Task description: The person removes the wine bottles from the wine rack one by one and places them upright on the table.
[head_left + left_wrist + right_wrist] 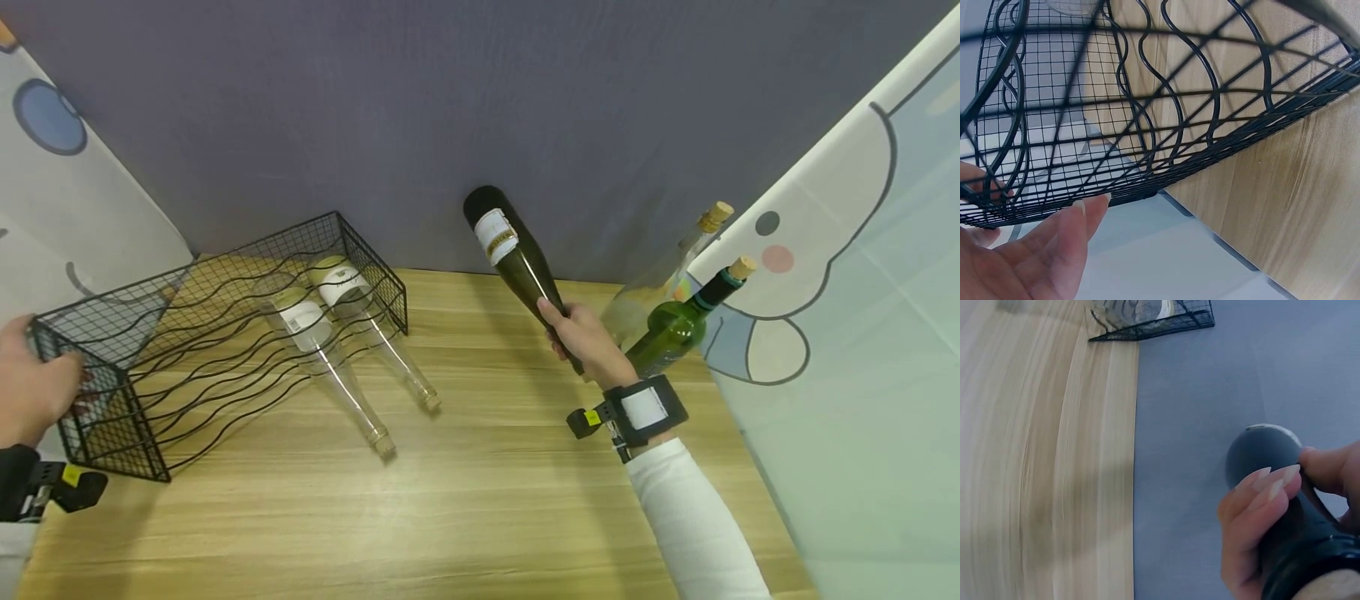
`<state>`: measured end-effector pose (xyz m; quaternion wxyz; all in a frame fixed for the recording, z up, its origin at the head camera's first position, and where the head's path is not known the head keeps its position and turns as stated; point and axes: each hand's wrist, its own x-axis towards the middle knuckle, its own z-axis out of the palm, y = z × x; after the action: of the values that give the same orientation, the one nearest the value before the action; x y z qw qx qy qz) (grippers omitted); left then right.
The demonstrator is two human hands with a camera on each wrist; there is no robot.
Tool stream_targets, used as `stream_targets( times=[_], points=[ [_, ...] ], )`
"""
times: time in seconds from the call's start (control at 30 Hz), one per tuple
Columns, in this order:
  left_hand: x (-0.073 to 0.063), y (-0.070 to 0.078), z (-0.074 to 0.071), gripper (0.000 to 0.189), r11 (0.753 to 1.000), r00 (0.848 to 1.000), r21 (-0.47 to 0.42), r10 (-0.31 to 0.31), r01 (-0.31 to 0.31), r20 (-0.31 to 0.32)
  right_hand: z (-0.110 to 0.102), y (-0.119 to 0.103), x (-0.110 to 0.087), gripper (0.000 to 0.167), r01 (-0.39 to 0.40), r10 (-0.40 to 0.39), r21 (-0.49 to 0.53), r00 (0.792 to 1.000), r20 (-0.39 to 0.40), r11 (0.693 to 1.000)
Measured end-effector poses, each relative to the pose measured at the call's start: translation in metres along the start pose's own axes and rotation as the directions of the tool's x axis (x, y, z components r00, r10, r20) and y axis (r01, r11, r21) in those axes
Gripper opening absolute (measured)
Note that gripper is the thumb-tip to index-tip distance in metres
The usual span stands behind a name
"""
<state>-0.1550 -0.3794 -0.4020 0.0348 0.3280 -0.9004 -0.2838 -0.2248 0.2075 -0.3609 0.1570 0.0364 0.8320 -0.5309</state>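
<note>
My right hand (588,337) grips a dark wine bottle (528,267) by its neck. The bottle is tilted, its base up and away from me, its neck pointing down toward my wrist. In the right wrist view my fingers (1254,506) and thumb wrap round the dark neck, with the cork end close to the camera. A black wire wine rack (247,333) stands at the left, and my left hand (37,383) holds its left end panel. The left wrist view shows fingers on both sides of the mesh (1085,181). Two clear corked bottles (348,400) (393,350) lie in the rack, necks toward me.
A clear corked bottle (660,283) and a green corked bottle (671,329) stand upright at the right, close by my right wrist. The wooden table (450,517) meets a grey wall panel (375,125) at the back. White patterned panels (810,250) flank both sides.
</note>
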Motion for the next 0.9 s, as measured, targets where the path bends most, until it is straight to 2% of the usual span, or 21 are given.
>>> stream_targets(
  times=[0.23, 0.47, 0.6, 0.9],
  points=[
    [0.0, 0.0, 0.0, 0.069, 1.0, 1.0, -0.012, -0.015, 0.015, 0.01, 0.002, 0.006, -0.001, 0.043, -0.045, 0.045, -0.015, 0.998, 0.031, 0.999],
    [0.001, 0.0, 0.001, 0.069, 1.0, 1.0, -0.025, -0.014, 0.014, 0.004, 0.006, 0.014, 0.0, 0.035, -0.011, 0.011, 0.005, 0.999, 0.052, 1.0],
    [0.003, -0.002, 0.002, 0.068, 1.0, 1.0, -0.025, -0.011, 0.012, 0.005, 0.007, 0.016, -0.001, 0.034, -0.019, 0.018, 0.011, 0.998, 0.061, 1.0],
    [0.004, -0.003, 0.001, 0.07, 1.0, 0.999, -0.009, -0.022, 0.022, 0.044, 0.011, 0.029, -0.001, 0.03, -0.083, 0.083, 0.001, 0.994, 0.077, 0.997]
  ],
)
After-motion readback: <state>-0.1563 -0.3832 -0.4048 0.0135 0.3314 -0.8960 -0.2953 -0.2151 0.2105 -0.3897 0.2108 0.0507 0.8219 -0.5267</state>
